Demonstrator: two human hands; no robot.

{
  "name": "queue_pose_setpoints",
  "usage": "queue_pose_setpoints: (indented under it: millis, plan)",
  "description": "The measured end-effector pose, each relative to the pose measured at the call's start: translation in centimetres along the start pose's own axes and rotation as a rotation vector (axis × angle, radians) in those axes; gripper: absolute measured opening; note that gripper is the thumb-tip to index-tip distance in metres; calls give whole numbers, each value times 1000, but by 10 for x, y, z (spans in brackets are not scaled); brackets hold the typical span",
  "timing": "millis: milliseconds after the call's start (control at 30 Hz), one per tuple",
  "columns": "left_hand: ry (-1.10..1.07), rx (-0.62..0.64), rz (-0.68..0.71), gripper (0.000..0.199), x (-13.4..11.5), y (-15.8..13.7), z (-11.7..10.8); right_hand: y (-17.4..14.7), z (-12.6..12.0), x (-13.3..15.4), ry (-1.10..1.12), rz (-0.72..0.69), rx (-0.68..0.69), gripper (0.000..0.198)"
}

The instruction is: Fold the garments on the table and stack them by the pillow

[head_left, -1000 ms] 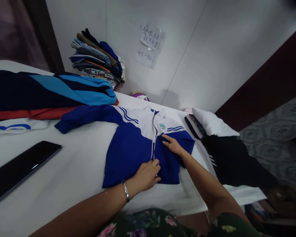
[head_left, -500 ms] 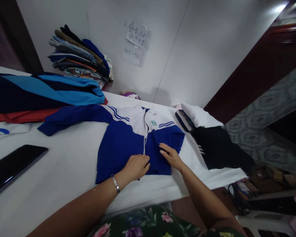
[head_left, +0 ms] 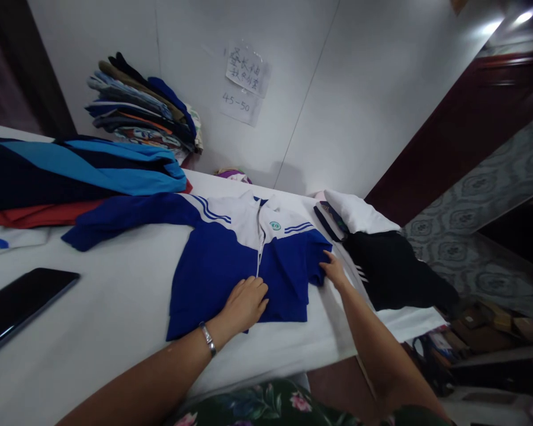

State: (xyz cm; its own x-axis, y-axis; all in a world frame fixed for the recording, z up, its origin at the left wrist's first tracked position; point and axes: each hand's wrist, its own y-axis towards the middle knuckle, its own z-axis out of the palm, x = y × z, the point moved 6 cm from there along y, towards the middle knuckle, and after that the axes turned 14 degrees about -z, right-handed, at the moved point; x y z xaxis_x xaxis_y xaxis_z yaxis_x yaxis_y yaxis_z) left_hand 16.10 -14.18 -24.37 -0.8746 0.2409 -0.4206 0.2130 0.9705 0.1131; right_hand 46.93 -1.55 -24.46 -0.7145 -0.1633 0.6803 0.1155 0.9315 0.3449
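Head camera view: nearest the lens are the person's floral clothing (head_left: 249, 405) and a metal band (head_left: 207, 339) on the left wrist. The left hand (head_left: 246, 303) rests on the lower front of a blue-and-white jacket (head_left: 208, 278), at the zip, fingers curled together; whether they pinch cloth beneath cannot be told. The right hand (head_left: 334, 269) is at the jacket's right-hand edge, thumb and fingers touching the sleeve; a firm grip cannot be confirmed. The two hands are well apart. The jacket lies front up on a white-covered table (head_left: 128, 319), hem toward the person, collar away. Progress, judged from its lie: the body is spread nearly flat and the sleeve on the left is extended sideways. Outstanding, in the same judgement, is the sleeve on the right, which shows only as a short portion beside the body; the front edges are parted near the collar. A dark phone-like device (head_left: 26, 302) lies to the left, apart from the jacket. Further back, a navy-and-light-blue garment (head_left: 128, 180) lies over red cloth (head_left: 48, 213) on the left; a black garment (head_left: 382, 260) with white stripes lies on the right. Furthest off, a stack of folded clothes (head_left: 137, 112) stands before the wall (head_left: 359, 118), which bears handwritten sheets (head_left: 249, 71).
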Motion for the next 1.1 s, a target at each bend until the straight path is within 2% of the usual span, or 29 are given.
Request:
queue_pose_setpoints:
  millis: [100,167,233,300,367,400,433,500,600,733,933,1033,1100]
  plan:
    - [-28,-3,-10,6,0,1,-1,21,-48,0,-168,17,-78,49]
    - [-44,-4,-7,7,-1,2,-1,31,-78,3,-408,-13,-110,50]
    - [-52,-4,-5,10,-2,3,-2,34,-86,11,-639,-104,-84,49]
    - [-56,1,-14,13,-2,4,-2,31,-70,25,-717,-283,-20,48]
    - [-58,10,-26,14,-2,4,-3,22,-35,40,-640,-447,63,44]
    - [-58,13,-27,15,-2,4,-3,17,-16,45,-573,-469,115,43]
    - [-57,12,-25,15,-2,4,-3,13,4,47,-508,-433,175,42]
    - [-56,5,-19,16,-1,4,-4,9,38,44,-433,-277,283,46]
    - [-57,2,-23,16,1,3,-4,12,66,41,-410,-136,313,56]
    - [-63,6,-22,13,3,1,-2,29,73,39,-375,-132,259,51]
    - [-81,20,-63,10,4,2,-1,30,59,30,-409,-140,248,45]
    - [-85,23,-89,10,2,3,-1,34,57,43,-402,-216,245,45]
    - [-89,28,-105,9,2,4,0,41,65,62,-375,-289,258,42]
